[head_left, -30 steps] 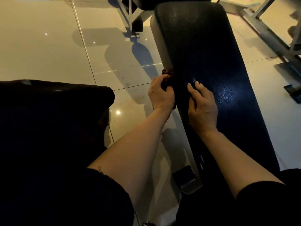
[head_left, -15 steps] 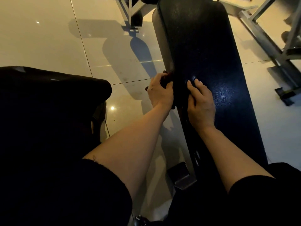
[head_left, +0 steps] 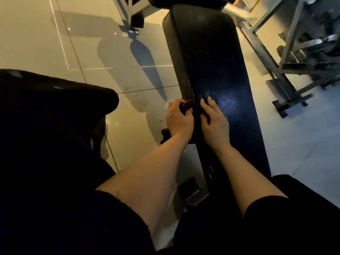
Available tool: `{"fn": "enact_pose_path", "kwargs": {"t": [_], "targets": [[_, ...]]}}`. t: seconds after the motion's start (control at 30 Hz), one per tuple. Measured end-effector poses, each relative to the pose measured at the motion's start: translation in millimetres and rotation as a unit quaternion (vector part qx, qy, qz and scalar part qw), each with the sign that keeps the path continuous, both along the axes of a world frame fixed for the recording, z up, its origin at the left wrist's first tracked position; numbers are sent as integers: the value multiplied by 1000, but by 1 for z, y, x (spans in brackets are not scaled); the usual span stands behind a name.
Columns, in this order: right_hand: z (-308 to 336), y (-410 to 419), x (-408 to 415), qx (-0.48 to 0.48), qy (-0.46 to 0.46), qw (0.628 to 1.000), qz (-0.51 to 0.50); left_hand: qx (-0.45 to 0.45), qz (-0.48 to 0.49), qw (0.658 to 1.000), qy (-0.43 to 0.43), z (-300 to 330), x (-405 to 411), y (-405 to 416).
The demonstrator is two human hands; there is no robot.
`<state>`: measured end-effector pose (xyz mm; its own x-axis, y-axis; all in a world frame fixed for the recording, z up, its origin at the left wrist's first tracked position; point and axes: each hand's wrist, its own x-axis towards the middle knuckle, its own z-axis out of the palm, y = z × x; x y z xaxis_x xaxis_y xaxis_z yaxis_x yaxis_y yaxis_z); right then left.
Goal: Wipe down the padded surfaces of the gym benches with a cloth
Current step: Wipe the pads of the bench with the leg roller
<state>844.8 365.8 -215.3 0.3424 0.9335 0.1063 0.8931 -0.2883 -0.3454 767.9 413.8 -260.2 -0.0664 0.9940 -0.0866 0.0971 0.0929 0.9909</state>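
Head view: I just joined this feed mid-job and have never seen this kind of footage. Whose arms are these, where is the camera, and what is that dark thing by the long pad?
There is no machine here. The camera sits on a person's head and looks forward and down, so the two bare arms are that person's own. The long dark shape is the bench pad, textured and shiny where light hits it, standing over a glossy tiled floor. The left hand grips a dark reddish cloth against the pad's left edge; a bit of cloth also hangs out below the wrist. The right hand rests flat on the pad's top, fingers straight, holding nothing. A grey metal rack stands to the right. The black mass at lower left is too dark to identify.
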Motion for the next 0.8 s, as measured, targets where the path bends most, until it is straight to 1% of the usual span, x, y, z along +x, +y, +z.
{"fn": "enact_pose_path", "kwargs": {"t": [0.07,0.13,0.2,0.27,0.33,0.4,0.43,0.47,0.53,0.57,0.63,0.73,0.77,0.8], "targets": [[3,0,-4,-10,10,1000,-10,-27,42,998,-33,13,-4,15],[4,1,-7,-11,22,999,-25,-11,67,995,-68,31,-8,37],[4,2,-11,-12,28,999,-38,11,39,995,-86,44,-8,50],[4,3,-14,-17,29,998,-46,10,3,996,-88,45,-6,51],[5,3,-15,-23,29,998,-44,-29,-19,997,-75,33,-4,40],[7,2,-14,-30,23,999,-36,-97,-26,993,-68,11,-4,25],[8,2,-12,-35,18,999,-32,-128,-14,989,-79,1,-3,20],[8,2,-11,-38,15,999,-27,-156,5,982,-109,-8,-3,20],[8,1,-8,-42,13,999,-20,-215,54,954,-204,-12,-5,32],[7,1,-7,-41,12,999,-20,-243,77,932,-257,-9,-7,43],[5,0,-7,-31,12,999,-23,-270,116,885,-360,6,-15,66],[1,1,-7,-17,13,999,-27,-260,114,824,-490,31,-23,88],[1,0,-6,-18,12,999,-25,-248,96,813,-519,37,-23,89],[1,0,-6,-22,10,999,-23,-234,73,810,-532,40,-21,87]]}}
